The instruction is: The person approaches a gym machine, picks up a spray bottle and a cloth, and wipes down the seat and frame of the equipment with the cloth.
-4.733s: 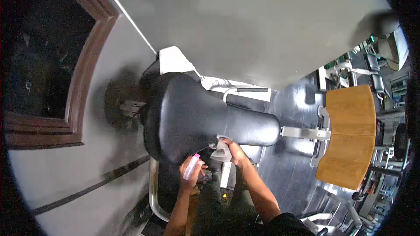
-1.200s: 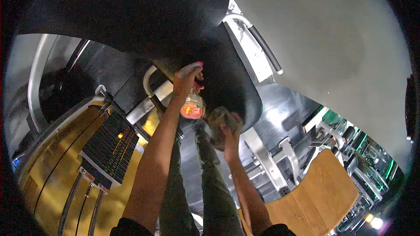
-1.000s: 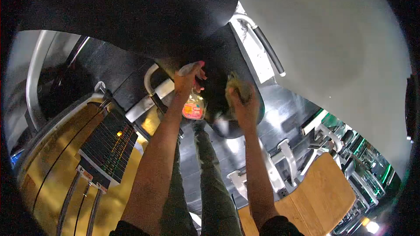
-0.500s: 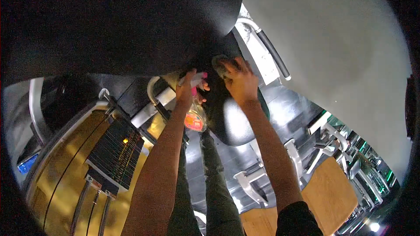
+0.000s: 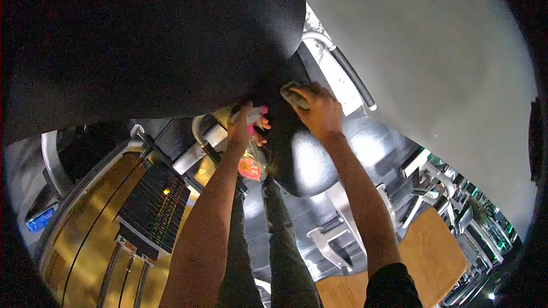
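My left hand (image 5: pixel 246 125) is wrapped round the neck of a clear spray bottle (image 5: pixel 252 162) with a pink nozzle and a pink-orange label. In my right hand (image 5: pixel 319 111) is a greyish cloth (image 5: pixel 294 96), pressed on the black padded seat (image 5: pixel 311 165). A large black backrest pad (image 5: pixel 154 40) fills the upper left, above both hands. The bottle hangs upright beside the left edge of the seat.
A silver bar with a black grip (image 5: pixel 353 77) stands right of the seat. At lower left is a weight stack (image 5: pixel 154 205) in a yellow-backed frame. A wooden board (image 5: pixel 434 254) and other gym machines lie at lower right. Blue object (image 5: pixel 41 219) at far left.
Since the earliest frame the view has moved in close over the seat. My right hand has carried the cloth up the seat from its lower part. The bottle remains in my left hand.
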`<state>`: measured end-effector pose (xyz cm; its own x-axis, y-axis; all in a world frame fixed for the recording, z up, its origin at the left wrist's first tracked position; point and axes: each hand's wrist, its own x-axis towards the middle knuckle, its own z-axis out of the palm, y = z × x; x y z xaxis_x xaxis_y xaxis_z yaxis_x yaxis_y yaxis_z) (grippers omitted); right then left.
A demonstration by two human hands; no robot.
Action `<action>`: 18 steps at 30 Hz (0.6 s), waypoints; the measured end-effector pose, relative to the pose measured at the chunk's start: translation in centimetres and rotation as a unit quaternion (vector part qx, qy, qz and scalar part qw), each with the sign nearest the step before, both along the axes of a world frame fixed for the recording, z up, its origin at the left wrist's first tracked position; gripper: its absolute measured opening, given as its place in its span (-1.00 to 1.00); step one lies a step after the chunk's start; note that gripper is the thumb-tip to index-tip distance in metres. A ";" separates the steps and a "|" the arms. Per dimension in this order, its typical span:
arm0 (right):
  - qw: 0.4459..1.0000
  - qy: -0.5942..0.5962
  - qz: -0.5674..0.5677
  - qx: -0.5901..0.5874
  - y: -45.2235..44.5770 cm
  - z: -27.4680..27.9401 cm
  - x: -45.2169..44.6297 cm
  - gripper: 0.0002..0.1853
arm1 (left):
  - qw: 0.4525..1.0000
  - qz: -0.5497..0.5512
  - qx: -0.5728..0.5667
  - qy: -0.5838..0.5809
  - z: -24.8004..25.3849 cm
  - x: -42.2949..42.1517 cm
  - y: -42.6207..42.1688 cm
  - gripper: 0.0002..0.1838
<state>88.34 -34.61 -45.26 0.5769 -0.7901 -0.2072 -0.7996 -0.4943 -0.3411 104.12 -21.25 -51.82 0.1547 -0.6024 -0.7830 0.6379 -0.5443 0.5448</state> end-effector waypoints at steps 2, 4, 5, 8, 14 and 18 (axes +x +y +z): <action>0.999 0.010 -0.034 0.014 -1.9 -0.2 0.4 -0.66 | 1.000 0.002 0.002 0.018 0.2 0.1 0.0 -0.32; 0.996 0.009 -0.081 -0.028 -4.3 -0.7 1.6 -0.65 | 1.000 0.006 0.001 0.028 0.3 0.2 0.3 -0.36; 0.993 -0.035 -0.101 -0.045 -5.4 -1.3 2.0 -0.64 | 0.999 0.010 -0.003 0.037 0.4 0.3 0.2 -0.40; 0.994 -0.055 -0.095 -0.019 -7.0 -3.0 2.5 -0.63 | 0.999 0.004 0.005 0.048 0.0 0.5 0.1 -0.40; 0.997 0.043 -0.032 0.051 -0.7 0.1 0.7 -0.65 | 0.999 0.027 -0.020 0.030 -0.2 0.1 0.4 -0.39; 0.999 -0.036 0.006 0.012 1.2 0.4 -0.6 -0.65 | 0.998 -0.046 -0.044 0.007 -0.5 0.4 0.6 -0.25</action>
<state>87.73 -33.43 -44.90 0.6007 -0.7782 -0.1833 -0.7663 -0.4951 -0.4094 104.56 -20.65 -52.36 0.0842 -0.6803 -0.7280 0.5955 -0.5515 0.5842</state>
